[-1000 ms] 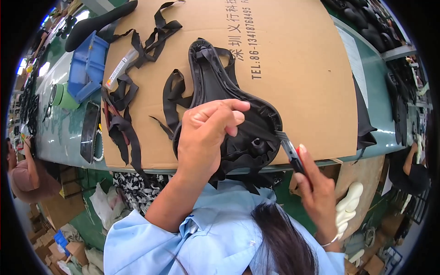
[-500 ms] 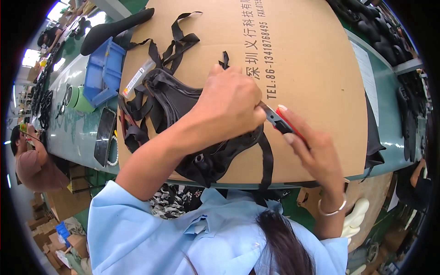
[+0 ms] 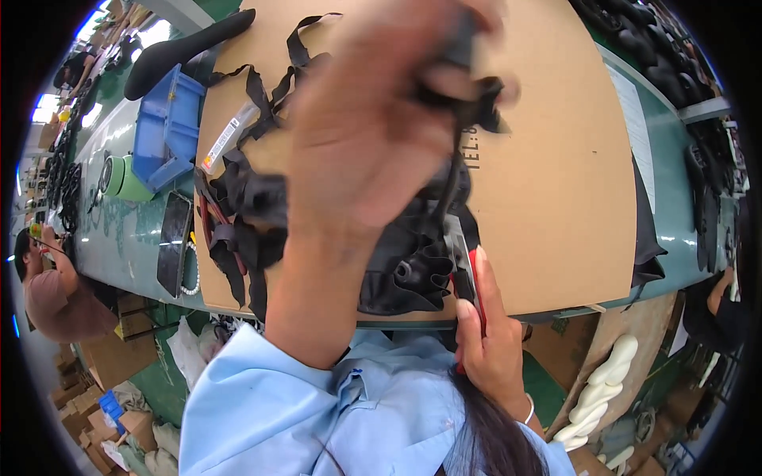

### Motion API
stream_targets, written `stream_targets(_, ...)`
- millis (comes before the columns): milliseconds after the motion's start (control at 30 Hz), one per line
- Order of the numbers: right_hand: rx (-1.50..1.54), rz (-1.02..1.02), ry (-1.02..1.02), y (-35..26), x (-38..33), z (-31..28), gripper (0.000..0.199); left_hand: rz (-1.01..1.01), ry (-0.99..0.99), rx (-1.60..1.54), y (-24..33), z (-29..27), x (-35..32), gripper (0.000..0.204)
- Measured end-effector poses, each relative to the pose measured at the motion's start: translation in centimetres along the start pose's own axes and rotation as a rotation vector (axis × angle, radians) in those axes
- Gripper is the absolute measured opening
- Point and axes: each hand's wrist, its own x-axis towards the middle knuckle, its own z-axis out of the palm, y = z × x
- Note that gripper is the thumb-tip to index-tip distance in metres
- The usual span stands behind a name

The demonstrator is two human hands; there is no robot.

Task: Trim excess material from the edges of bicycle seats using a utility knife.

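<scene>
My left hand is raised over the work, smeared by motion, with its fingers closed on a black strip pulled up from a black padded piece. That piece has folded, glossy edges and a small round fitting, and lies near the cardboard's front edge, partly hidden by my left hand and forearm. My right hand grips a red utility knife. Its blade points away from me, against the right side of the black piece. Loose black offcut strips lie to the left.
A cardboard sheet covers the green table. On the left are a blue bin, a black saddle, a green round container, a phone and a clear tube. A person sits farther left.
My left hand has lifted and swung up, drawing out the black strip. My right hand and the knife have moved toward me and left, with the blade now beside the black piece.
</scene>
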Motion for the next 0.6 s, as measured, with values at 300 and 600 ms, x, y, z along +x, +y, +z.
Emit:
stream_targets(300, -0.536, -0.192, -0.183, -2.2, 3.7, -6.4, 0.049, -0.363, -0.436, 1.901, 4.1, 2.3, -3.8, 0.019)
stream_targets(600, 0.153, 0.112, -0.313, 0.0, 4.8, -4.5, 0.047, 0.511, -0.524, 1.731, -0.4, -4.1, -3.4, 0.021)
